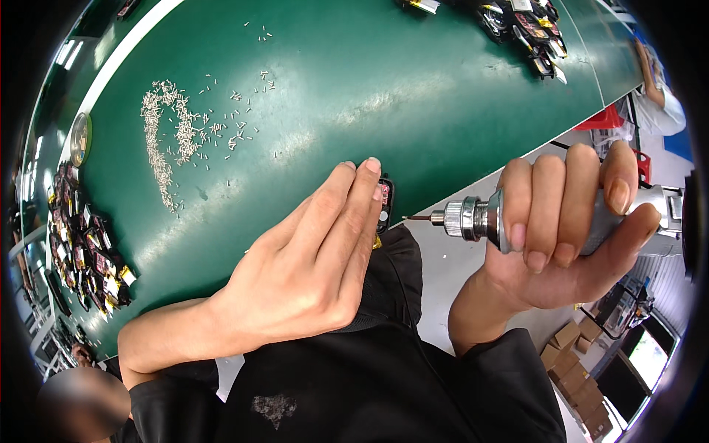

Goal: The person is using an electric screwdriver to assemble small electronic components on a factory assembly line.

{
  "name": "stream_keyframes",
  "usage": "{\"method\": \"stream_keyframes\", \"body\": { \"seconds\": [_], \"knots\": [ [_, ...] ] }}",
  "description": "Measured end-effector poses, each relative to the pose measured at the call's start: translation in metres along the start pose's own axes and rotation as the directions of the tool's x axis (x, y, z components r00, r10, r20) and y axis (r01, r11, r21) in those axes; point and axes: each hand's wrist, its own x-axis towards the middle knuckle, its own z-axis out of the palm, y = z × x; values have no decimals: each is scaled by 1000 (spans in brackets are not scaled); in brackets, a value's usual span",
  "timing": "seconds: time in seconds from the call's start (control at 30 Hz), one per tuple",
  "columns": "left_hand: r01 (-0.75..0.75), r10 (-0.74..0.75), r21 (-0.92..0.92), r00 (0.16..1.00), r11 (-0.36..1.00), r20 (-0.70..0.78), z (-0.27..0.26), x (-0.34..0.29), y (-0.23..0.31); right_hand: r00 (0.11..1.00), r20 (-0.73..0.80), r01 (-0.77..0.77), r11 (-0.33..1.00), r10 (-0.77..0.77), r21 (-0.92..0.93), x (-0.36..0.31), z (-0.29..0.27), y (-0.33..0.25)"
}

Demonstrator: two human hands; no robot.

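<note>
My right hand [565, 221] is wrapped round a silver electric screwdriver [469, 218], held level to the right of the table edge. Its thin dark bit points left, a short gap from a small black electronic unit [385, 203]. That unit has a reddish circuit board and a bit of yellow at its lower end. Over its left side lies my left hand [310, 251], fingers stretched together and their tips pressed against it. The hand hides much of the unit. Many small silver screws [159, 140] are spread in a loose heap on the green table [317, 74].
Piles of similar black units [85, 244] lie at the table's left side, with more units [524, 29] at the far right. A small round dish [81, 139] stands by the left edge. Other people are near the rim. Cardboard boxes [572, 369] sit at lower right.
</note>
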Motion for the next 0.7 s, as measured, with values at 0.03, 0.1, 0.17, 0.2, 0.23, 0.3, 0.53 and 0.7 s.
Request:
{"method": "stream_keyframes", "body": {
  "seconds": [0.03, 0.1, 0.17, 0.2, 0.23, 0.3, 0.53, 0.7],
  "knots": [
    [-2, 1, -11, 1000, 1000, -28, 2, 1, 0, 1000, 19, -6, 1000, 6, -5, 3, -1, 0],
    [-1, 1, 5, 1000, 1000, -20, 2, -1, -2, 999, 32, -5, 1000, 5, 3, 9, -5, 11],
    [-6, 6, 17, 1000, 1000, -13, 3, -2, -3, 999, 29, 17, 999, -18, 27, 11, -9, 21],
    [-8, 8, 23, 1000, 1000, -22, 3, -2, -4, 999, -2, 38, 999, -38, 18, 11, -8, 25],
    [-9, 10, 29, 999, 1000, -30, 4, -2, -3, 1000, -3, 31, 999, -31, 20, 11, -8, 26],
    [11, -10, 22, 999, 1000, -37, 5, -1, -2, 1000, -26, 6, 1000, -6, -2, 10, -9, 29],
    [7, -10, -28, 996, 1000, -90, 9, -2, -1, 977, 181, -86, 987, 111, -139, 17, -11, 19],
    [0, -3, -30, 995, 1000, -96, 11, -3, -3, 974, 208, -68, 991, 91, -116, 17, -5, 33]
  ]
}}
